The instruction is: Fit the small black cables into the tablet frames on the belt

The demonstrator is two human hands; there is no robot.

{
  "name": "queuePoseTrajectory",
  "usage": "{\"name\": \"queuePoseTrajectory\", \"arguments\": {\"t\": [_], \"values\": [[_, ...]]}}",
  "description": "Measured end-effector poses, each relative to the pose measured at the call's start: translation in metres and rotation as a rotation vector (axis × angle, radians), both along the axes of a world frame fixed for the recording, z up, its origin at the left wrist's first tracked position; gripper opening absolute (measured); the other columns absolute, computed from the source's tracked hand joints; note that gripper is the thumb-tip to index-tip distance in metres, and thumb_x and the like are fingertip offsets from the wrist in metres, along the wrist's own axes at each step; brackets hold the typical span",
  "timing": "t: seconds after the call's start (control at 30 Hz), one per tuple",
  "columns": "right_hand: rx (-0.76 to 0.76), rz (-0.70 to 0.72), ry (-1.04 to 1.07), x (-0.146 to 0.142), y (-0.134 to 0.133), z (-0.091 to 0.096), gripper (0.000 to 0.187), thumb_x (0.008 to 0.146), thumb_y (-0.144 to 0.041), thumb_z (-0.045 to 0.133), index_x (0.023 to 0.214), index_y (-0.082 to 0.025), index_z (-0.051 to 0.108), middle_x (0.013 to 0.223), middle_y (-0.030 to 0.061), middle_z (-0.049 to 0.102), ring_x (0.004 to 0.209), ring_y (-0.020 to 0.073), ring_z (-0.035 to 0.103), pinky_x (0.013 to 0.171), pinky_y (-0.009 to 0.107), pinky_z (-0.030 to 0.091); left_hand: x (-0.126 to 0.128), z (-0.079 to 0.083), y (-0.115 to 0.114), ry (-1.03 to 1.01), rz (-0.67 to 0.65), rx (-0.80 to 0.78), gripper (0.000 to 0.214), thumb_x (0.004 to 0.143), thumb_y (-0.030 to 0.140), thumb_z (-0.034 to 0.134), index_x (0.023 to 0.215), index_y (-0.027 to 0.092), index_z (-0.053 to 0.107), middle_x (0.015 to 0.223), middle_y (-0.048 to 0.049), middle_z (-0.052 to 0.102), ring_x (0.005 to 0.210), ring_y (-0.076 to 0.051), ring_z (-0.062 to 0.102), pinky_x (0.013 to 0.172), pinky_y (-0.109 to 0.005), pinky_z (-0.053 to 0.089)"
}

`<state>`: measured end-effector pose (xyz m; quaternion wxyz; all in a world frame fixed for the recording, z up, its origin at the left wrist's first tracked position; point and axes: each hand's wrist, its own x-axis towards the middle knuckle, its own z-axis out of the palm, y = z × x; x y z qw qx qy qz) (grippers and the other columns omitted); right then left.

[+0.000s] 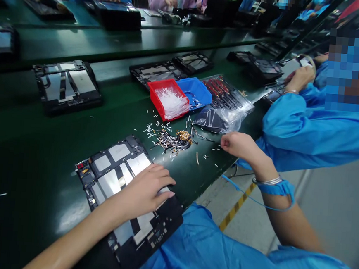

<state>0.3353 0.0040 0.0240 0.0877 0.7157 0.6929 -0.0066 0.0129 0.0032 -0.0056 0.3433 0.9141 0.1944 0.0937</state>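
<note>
My left hand (152, 186) lies across an opened tablet (110, 183), fingers stretched out and resting on its exposed battery and boards. The tablet sits at the near edge of the green bench, partly covered by my forearm. My right hand (237, 146) is closed, held over the bench edge at the right. Its fingertips are curled, and anything in them is too small or hidden to name. Left of it lies a pile of small cable pieces (174, 142) with gold-coloured ends, ringed by scattered white slips. A blue wrist strap (277, 188) with a cord circles my right wrist.
A red bin (165, 112) of white slips stands beside a blue bin (198, 92). Plastic bags (221, 119) of parts lie right of them. Another opened tablet (67, 84) is at the left. A co-worker's hand (300, 77) works at the right; others sit across the bench.
</note>
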Motion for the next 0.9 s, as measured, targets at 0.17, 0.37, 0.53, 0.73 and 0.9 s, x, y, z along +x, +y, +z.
{"name": "queuePoseTrajectory", "arguments": {"t": [0.17, 0.37, 0.53, 0.73, 0.9], "values": [[0.251, -0.145, 0.565, -0.034, -0.012, 0.007, 0.011, 0.072, -0.027, 0.06, 0.068, -0.018, 0.065, 0.062, 0.0012, 0.065, 0.058, 0.0134, 0.056, 0.054, 0.025, 0.039, 0.002, 0.001, -0.005, -0.323, 0.227, -0.101, 0.023, 0.093, 0.02, 0.049, 0.112, 0.02, 0.062, 0.117, -0.0092, 0.065, 0.109, -0.022, 0.059, 0.095, -0.043, 0.048], [0.07, -0.091, 1.508, -0.137, -0.007, -0.006, 0.022, 0.068, -0.037, 0.071, 0.066, -0.018, 0.06, 0.061, -0.0017, 0.062, 0.053, 0.0099, 0.053, 0.051, 0.024, 0.043, 0.007, 0.006, -0.008, -0.521, 0.597, -0.669, 0.03, 0.083, 0.017, 0.059, 0.113, 0.018, 0.056, 0.103, -0.009, 0.071, 0.094, -0.019, 0.068, 0.078, -0.031, 0.056], [0.394, 0.054, 1.295, -0.173, -0.004, -0.012, 0.012, 0.076, -0.03, 0.069, 0.072, -0.02, 0.065, 0.066, 0.0001, 0.066, 0.057, 0.012, 0.057, 0.052, 0.025, 0.045, 0.003, 0.009, 0.002, -0.596, 0.731, -0.977, 0.014, 0.085, 0.012, 0.05, 0.098, 0.015, 0.055, 0.068, -0.0023, 0.068, 0.051, -0.012, 0.063, 0.046, -0.019, 0.045], [0.669, 0.544, 0.733, -0.167, 0.004, -0.008, 0.014, 0.087, -0.019, 0.059, 0.08, -0.023, 0.071, 0.081, 0.0035, 0.075, 0.073, 0.0171, 0.066, 0.071, 0.036, 0.053, -0.004, 0.008, 0.009, -0.55, 0.687, -0.963, 0.022, 0.085, 0.011, 0.051, 0.106, 0.013, 0.058, 0.067, -0.0019, 0.067, 0.049, -0.011, 0.06, 0.04, -0.017, 0.04], [0.671, 0.604, 0.659, -0.163, 0.009, -0.005, 0.016, 0.086, -0.013, 0.057, 0.078, -0.021, 0.069, 0.077, 0.0031, 0.074, 0.07, 0.0155, 0.066, 0.068, 0.032, 0.055, -0.007, 0.002, 0.012, -0.539, 0.656, -0.792, 0.023, 0.086, 0.011, 0.048, 0.102, 0.013, 0.065, 0.073, -0.0046, 0.067, 0.055, -0.01, 0.061, 0.042, -0.016, 0.039]]}}
